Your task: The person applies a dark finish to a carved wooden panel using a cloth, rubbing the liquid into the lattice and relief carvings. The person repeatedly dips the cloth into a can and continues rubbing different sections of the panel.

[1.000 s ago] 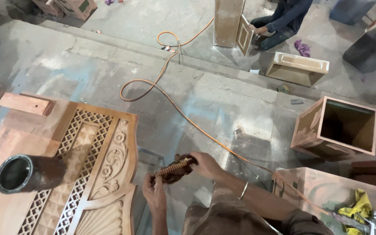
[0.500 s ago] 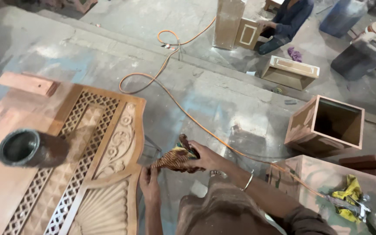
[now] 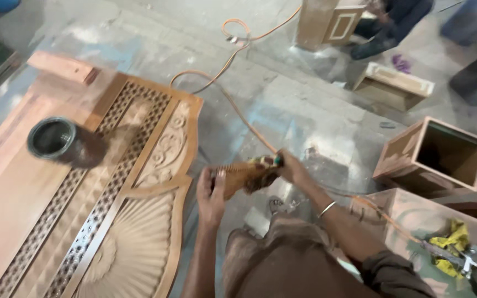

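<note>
Both my hands hold a brown stained brush (image 3: 245,174) in front of me, above the floor. My left hand (image 3: 211,190) grips its near end and my right hand (image 3: 291,168) grips the far end. Left of them lies a carved wooden panel (image 3: 155,160) with lattice strips and a fan pattern. A dark round tin (image 3: 56,140) stands on the panel, its open mouth facing up.
An orange cable (image 3: 233,105) snakes across the concrete floor. An open wooden box (image 3: 434,154) sits at the right, another box (image 3: 396,85) behind it. A person (image 3: 385,22) sits by a wooden cabinet (image 3: 327,25) far off. Yellow cloth (image 3: 451,245) lies lower right. A wood block (image 3: 62,66) is upper left.
My view has swung to the left and nearer, so the panel and tin sit more to the centre. My hands still hold the brush, now a little further right of the panel's edge.
</note>
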